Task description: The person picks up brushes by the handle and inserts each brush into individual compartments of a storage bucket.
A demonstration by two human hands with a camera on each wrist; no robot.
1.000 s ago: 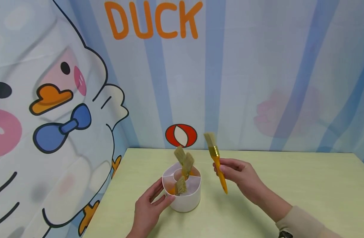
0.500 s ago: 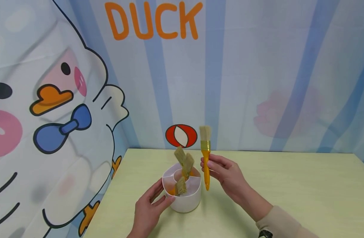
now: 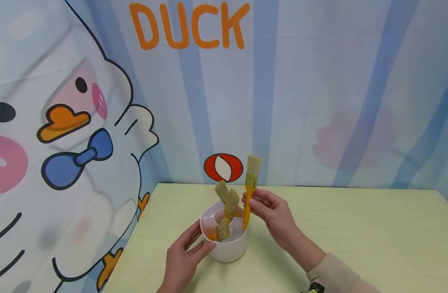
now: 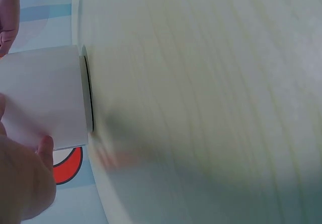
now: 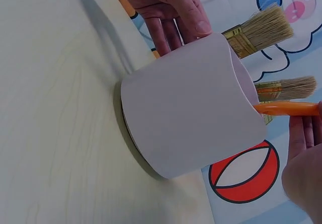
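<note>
A white round divided holder (image 3: 229,251) stands upright on the table. My left hand (image 3: 183,256) holds its left side, thumb at the front near the rim and fingers round the side. Three paintbrushes lean in it bristles up, among them a front paintbrush (image 3: 222,230) and a rear paintbrush (image 3: 221,190). My right hand (image 3: 274,212) pinches the orange handle of another paintbrush (image 3: 252,173), bristles up, above the holder's right rim. In the right wrist view the handle end of that paintbrush (image 5: 289,108) reaches the rim; its tip is hidden behind the wall.
The pale wood-grain table (image 3: 355,236) extends to both sides of the holder. Behind it hangs a blue and white backdrop (image 3: 300,101) with a cartoon duck and orange lettering. A sleeve (image 3: 335,274) covers the right forearm.
My right hand has carried the paintbrush leftward from beside the holder to its right rim, and the brush's tilt has turned from left-leaning to slightly right-leaning. My left hand and the holder stay still.
</note>
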